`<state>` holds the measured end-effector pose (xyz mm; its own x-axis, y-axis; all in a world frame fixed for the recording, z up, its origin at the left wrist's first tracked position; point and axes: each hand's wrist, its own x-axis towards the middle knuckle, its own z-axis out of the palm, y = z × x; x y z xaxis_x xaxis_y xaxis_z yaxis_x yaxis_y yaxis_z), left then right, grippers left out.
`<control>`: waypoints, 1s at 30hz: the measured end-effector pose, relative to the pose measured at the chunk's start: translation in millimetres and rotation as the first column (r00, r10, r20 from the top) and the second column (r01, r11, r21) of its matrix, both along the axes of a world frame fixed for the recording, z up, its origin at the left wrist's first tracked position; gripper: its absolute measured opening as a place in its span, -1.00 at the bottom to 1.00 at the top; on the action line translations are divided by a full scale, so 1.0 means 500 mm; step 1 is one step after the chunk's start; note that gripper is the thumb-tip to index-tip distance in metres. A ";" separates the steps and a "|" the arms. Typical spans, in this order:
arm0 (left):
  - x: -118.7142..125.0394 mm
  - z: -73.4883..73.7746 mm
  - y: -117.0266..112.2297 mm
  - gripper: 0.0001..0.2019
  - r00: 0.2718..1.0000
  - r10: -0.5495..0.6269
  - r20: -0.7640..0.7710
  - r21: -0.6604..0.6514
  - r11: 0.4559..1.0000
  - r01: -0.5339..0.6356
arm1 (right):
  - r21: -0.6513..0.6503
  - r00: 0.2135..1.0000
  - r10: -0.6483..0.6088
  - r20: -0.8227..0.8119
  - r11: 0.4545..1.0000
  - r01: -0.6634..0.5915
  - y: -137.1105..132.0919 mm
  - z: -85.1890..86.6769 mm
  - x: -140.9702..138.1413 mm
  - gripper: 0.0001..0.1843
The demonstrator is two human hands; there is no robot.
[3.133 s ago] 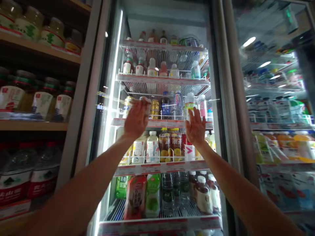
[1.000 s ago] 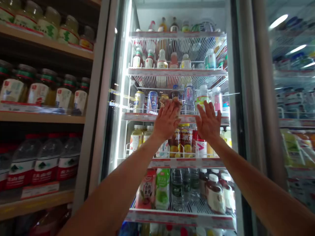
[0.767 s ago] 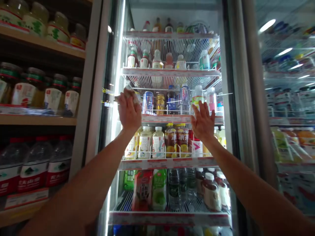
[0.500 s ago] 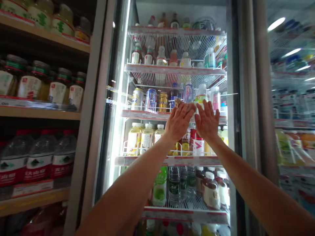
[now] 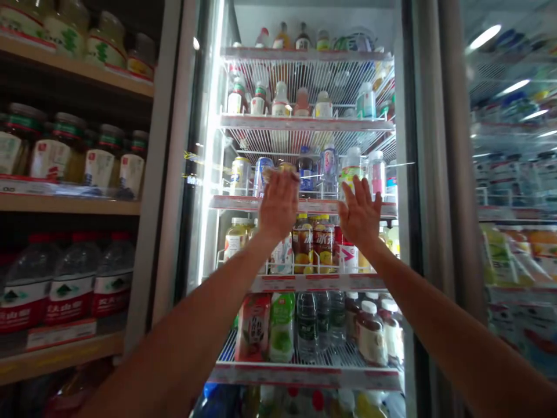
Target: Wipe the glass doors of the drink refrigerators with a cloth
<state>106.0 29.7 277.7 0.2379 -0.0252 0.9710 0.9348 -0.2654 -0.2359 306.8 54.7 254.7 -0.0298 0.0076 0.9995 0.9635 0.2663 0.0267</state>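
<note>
My left hand (image 5: 278, 203) lies flat against the glass door (image 5: 313, 17) of a lit drinks fridge, in front of the cans on the middle shelf. Under its fingers is a small, crumpled, brownish cloth (image 5: 294, 172), mostly hidden and blurred. Further right, my right hand (image 5: 360, 213) rests with its fingers spread on the same glass and holds nothing. Behind the pane, a blue can (image 5: 261, 174) and a blue-capped bottle (image 5: 306, 173) stand near my left hand. A green-labelled bottle (image 5: 351, 165) is behind my right fingertips.
Wooden shelves (image 5: 69, 203) with jars and red-labelled water bottles (image 5: 67, 284) stand on the left. A metal door frame (image 5: 439, 174) runs down the right side, beside another glass front (image 5: 513, 191) full of drinks. Lower fridge shelves hold several bottles and cartons.
My left hand has slid left across the glass with the cloth, away from my right hand. My right hand has barely moved. The view has shifted slightly.
</note>
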 end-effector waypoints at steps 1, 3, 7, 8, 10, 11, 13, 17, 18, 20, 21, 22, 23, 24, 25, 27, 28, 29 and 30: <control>0.022 -0.014 0.004 -0.53 0.994 -0.002 -0.111 -0.015 1.000 0.000 | -0.004 1.000 -0.002 0.000 1.000 0.002 -0.001 0.000 0.002 -0.47; 0.028 -0.030 0.007 -0.54 0.975 0.001 -0.221 -0.026 1.000 -0.006 | -0.007 1.000 -0.004 0.017 1.000 0.004 -0.001 0.000 0.008 -0.47; -0.105 -0.004 0.000 -0.52 0.998 0.000 0.057 0.061 0.998 -0.003 | 0.020 0.999 -0.005 0.050 1.000 0.004 0.006 -0.009 0.018 -0.46; -0.144 0.008 -0.002 -0.51 0.984 -0.010 0.176 0.105 0.994 -0.009 | 0.030 0.999 -0.007 0.038 1.000 0.005 0.008 -0.012 0.017 -0.46; -0.191 0.027 -0.003 -0.50 0.930 -0.038 0.366 0.172 0.985 -0.028 | 0.047 1.000 -0.011 0.007 0.999 0.011 0.012 -0.018 0.013 -0.46; -0.192 0.030 -0.003 -0.50 0.913 -0.044 0.407 0.183 0.983 -0.034 | 0.052 1.000 -0.013 -0.003 0.999 0.013 0.013 -0.020 0.011 -0.46; -0.150 0.020 0.001 -0.52 0.935 -0.031 0.354 0.163 0.986 -0.029 | 0.056 1.000 -0.010 -0.010 0.998 0.011 0.014 -0.022 0.006 -0.46; -0.009 -0.031 0.008 -0.56 0.995 0.020 -0.100 0.076 0.997 -0.013 | 0.058 1.000 -0.009 0.001 0.998 0.009 0.011 -0.022 0.010 -0.47; 0.006 -0.041 0.007 -0.56 0.983 0.025 -0.183 0.067 0.998 -0.013 | 0.056 1.000 -0.012 0.009 0.998 0.011 0.010 -0.022 0.014 -0.47; -0.008 -0.047 0.003 -0.57 0.973 0.028 -0.227 0.065 0.998 -0.013 | 0.049 1.000 -0.018 0.023 0.999 0.017 0.009 -0.024 0.021 -0.47; -0.034 -0.042 0.001 -0.56 0.982 0.029 -0.185 0.074 0.997 -0.015 | 0.045 0.999 -0.020 0.027 0.999 0.019 0.009 -0.026 0.024 -0.47; -0.067 -0.034 -0.002 -0.55 0.994 0.030 -0.107 0.088 0.996 -0.020 | 0.042 0.999 -0.023 0.027 0.999 0.021 0.010 -0.029 0.025 -0.47; -0.103 -0.023 -0.004 -0.54 0.999 0.031 -0.007 0.106 0.994 -0.030 | 0.040 0.999 -0.024 0.020 0.999 0.023 0.012 -0.032 0.024 -0.46; -0.134 -0.012 -0.005 -0.53 0.994 0.032 0.105 0.127 0.991 -0.045 | 0.038 1.000 -0.026 0.007 0.999 0.025 0.014 -0.036 0.020 -0.45; -0.157 -0.002 -0.005 -0.51 0.978 0.030 0.208 0.144 0.988 -0.061 | 0.037 1.000 -0.027 -0.013 0.999 0.028 0.016 -0.039 0.015 -0.44; -0.163 0.005 -0.003 -0.51 0.945 0.023 0.326 0.156 0.985 -0.078 | 0.033 0.998 -0.031 -0.058 0.999 0.033 0.021 -0.044 0.002 -0.40; -0.145 0.001 0.000 -0.52 0.948 0.020 0.319 0.153 0.986 -0.072 | 0.030 0.997 -0.033 -0.076 0.999 0.036 0.023 -0.046 -0.004 -0.39; -0.117 -0.009 0.003 -0.53 0.964 0.019 0.266 0.144 0.988 -0.059 | 0.026 0.996 -0.034 -0.085 0.999 0.037 0.023 -0.046 -0.009 -0.38; -0.081 -0.022 0.007 -0.55 0.986 0.018 0.168 0.132 0.990 -0.041 | 0.021 0.996 -0.035 -0.087 0.999 0.037 0.023 -0.047 -0.012 -0.38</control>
